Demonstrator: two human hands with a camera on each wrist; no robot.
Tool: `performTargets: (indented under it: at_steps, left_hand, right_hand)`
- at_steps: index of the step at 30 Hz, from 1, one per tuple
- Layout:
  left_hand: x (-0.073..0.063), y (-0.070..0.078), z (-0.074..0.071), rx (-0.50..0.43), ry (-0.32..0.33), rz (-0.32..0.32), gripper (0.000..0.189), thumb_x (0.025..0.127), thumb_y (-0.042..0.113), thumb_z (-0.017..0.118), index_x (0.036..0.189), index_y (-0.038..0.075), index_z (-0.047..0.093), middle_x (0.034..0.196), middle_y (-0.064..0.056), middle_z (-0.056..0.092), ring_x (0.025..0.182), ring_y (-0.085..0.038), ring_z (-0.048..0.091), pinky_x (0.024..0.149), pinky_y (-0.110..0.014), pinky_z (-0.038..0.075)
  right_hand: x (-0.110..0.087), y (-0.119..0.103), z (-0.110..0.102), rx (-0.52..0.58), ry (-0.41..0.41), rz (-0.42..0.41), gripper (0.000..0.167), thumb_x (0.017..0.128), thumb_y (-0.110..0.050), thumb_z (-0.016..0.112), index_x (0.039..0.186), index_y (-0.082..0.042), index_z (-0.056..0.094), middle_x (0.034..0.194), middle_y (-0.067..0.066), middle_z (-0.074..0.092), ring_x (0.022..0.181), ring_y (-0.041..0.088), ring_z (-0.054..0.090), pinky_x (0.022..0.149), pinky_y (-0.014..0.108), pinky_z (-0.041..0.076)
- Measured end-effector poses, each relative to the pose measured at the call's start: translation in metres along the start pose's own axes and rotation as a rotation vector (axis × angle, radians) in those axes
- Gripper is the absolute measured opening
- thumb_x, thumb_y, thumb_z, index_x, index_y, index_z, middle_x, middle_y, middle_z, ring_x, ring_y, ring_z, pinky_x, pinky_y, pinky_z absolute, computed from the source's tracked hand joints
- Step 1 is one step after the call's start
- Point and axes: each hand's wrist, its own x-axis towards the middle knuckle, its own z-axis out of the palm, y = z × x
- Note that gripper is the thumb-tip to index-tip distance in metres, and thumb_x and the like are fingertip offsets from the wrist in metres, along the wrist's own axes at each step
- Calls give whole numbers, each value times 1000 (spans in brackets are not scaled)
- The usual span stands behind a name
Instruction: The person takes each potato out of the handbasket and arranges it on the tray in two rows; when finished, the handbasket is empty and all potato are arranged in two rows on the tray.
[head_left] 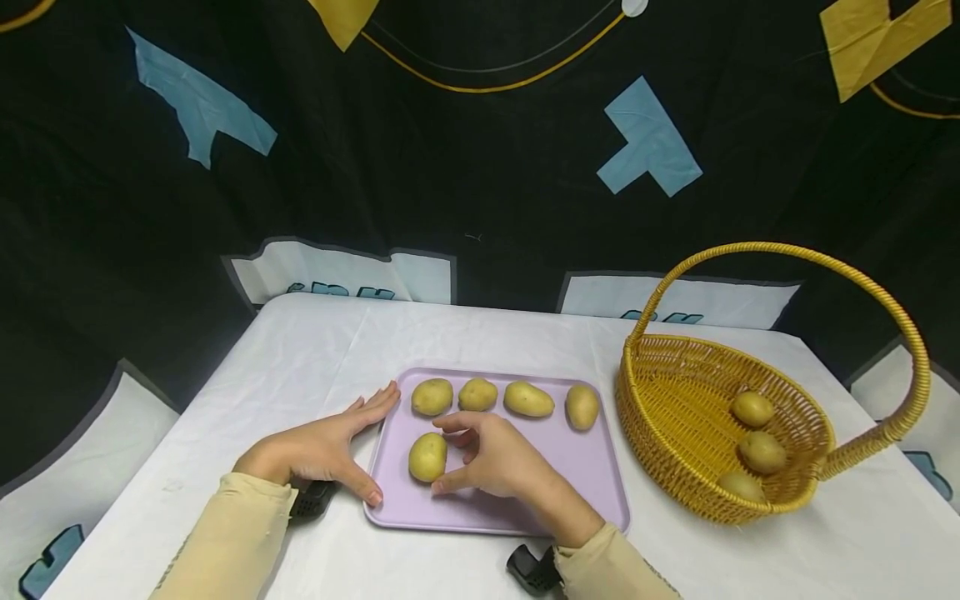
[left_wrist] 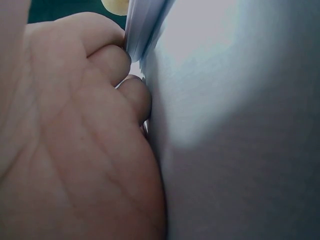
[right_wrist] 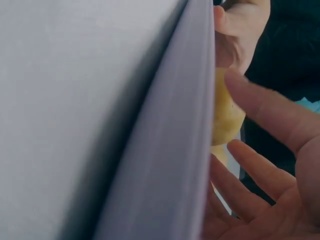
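A lilac tray point(head_left: 495, 508) lies on the white table. One potato point(head_left: 427, 457) sits on its left front part, with my right hand point(head_left: 491, 454) just to its right. The thumb and fingers of that hand are parted and curve toward this potato; in the right wrist view the thumb overlaps the potato point(right_wrist: 227, 110) while the other fingers spread loosely. My left hand point(head_left: 326, 446) rests at the tray's left rim, thumb and fingers spread. In the left wrist view, the fingers of the left hand point(left_wrist: 80, 115) lie against the tray edge point(left_wrist: 145, 30).
Several potatoes point(head_left: 528, 399) form a row along the tray's far side. To the right stands a yellow wicker basket point(head_left: 652, 450) with a tall arched handle point(head_left: 780, 248), holding three potatoes point(head_left: 762, 451). A black cloth point(head_left: 480, 192) hangs behind the table.
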Motion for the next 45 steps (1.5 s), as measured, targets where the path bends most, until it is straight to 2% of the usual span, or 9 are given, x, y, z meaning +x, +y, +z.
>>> performTargets:
  at_steps: [6,13,18,22,26,32,38,45]
  left_hand:
    - [-2,-2,0,-10,4,1,137,58,34,98,163,12,12,168,-14,-1,147,-50,-10,112,-70,-3]
    - [-4,-2,-1,-9,7,5,137,58,34,98,162,11,13,168,-15,0,147,-51,-9,113,-70,-2]
    - [-5,-2,-2,-17,18,3,136,58,33,98,162,10,14,168,-15,1,147,-50,-9,113,-69,-3]
    - [-4,-3,0,-31,16,-1,137,58,32,99,162,10,12,168,-15,0,147,-49,-11,113,-68,-4]
    - [-3,-4,0,-26,12,3,137,58,32,99,162,9,12,168,-14,0,148,-49,-10,114,-68,-3]
    - [-3,-3,0,-15,5,6,136,59,33,98,162,9,13,168,-12,1,148,-48,-10,114,-68,-2]
    - [-1,-2,0,-4,6,7,136,59,35,98,162,10,13,168,-12,1,148,-48,-8,115,-67,-2]
    - [-1,-1,1,1,7,9,136,59,35,98,162,8,14,168,-11,1,148,-48,-8,115,-67,-2]
  right_hand:
    - [1,0,-4,29,-27,-9,77,64,-20,97,133,-9,65,125,6,67,105,23,64,82,29,54]
    - [-1,-6,-17,102,-54,-9,76,65,-21,97,133,-9,65,130,5,65,119,28,59,93,42,53]
    - [-2,-7,-33,104,-33,-22,72,67,-22,96,131,-10,66,130,7,65,119,28,59,95,45,52]
    - [-4,-4,-47,177,-10,-27,71,68,-16,95,131,-5,66,131,10,65,121,33,58,95,48,52]
    - [-9,-1,-62,241,26,8,70,68,-14,95,132,-5,65,132,12,64,121,37,58,97,48,51]
    - [-20,5,-98,205,118,31,70,71,-19,94,134,-11,65,132,7,64,120,33,60,95,45,52]
    - [-35,13,-145,113,185,58,70,73,-21,93,135,-8,63,133,10,63,120,31,59,98,50,50]
    - [-52,27,-196,-21,215,174,73,77,-33,89,138,-6,59,134,16,61,122,34,58,101,51,48]
